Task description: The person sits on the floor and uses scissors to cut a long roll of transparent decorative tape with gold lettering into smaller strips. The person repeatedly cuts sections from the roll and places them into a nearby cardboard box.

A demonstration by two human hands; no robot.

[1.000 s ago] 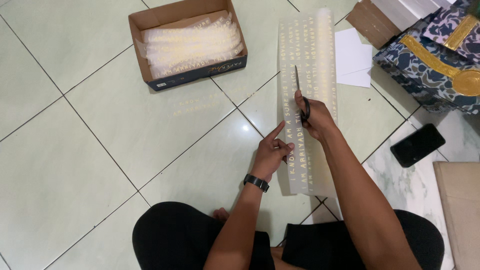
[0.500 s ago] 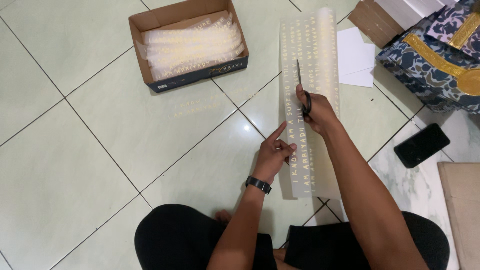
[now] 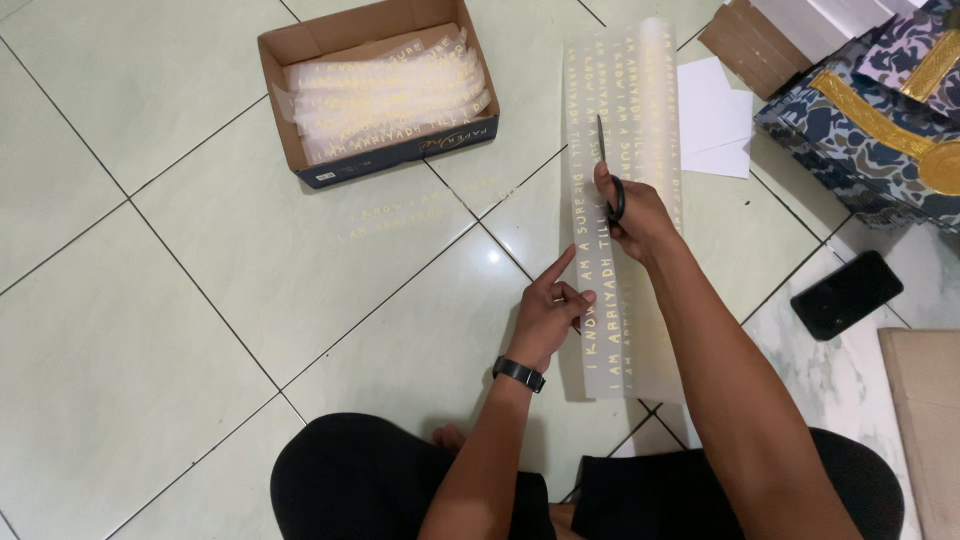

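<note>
- Sheet (image 3: pixel 640 290): a long translucent strip with rows of gold lettering, lying flat on the tiled floor (image 3: pixel 180 300) right of centre and running from the top edge down toward the person's knees.
- It looks thin, light and limp (probably slippery on glazed tile), so I judge it needs pinning flat near the cut line, not lifting by a corner.
- Left hand (image 3: pixel 548 312) presses the sheet's left edge, forefinger out, other fingers curled; it grips nothing.
- Right hand (image 3: pixel 640 215) is closed through the handles of the scissors (image 3: pixel 606 172), blades pointing up the sheet, along its left columns.
- Box (image 3: pixel 380 90), upper left, holds a pile of similar strips.
- White paper (image 3: pixel 715 115) lies just right of the sheet; a patterned package (image 3: pixel 870 110) fills the upper right corner.
- Phone (image 3: pixel 846 294) lies at the right, well apart.
- Nothing blocks the scissors' path up the sheet.
</note>
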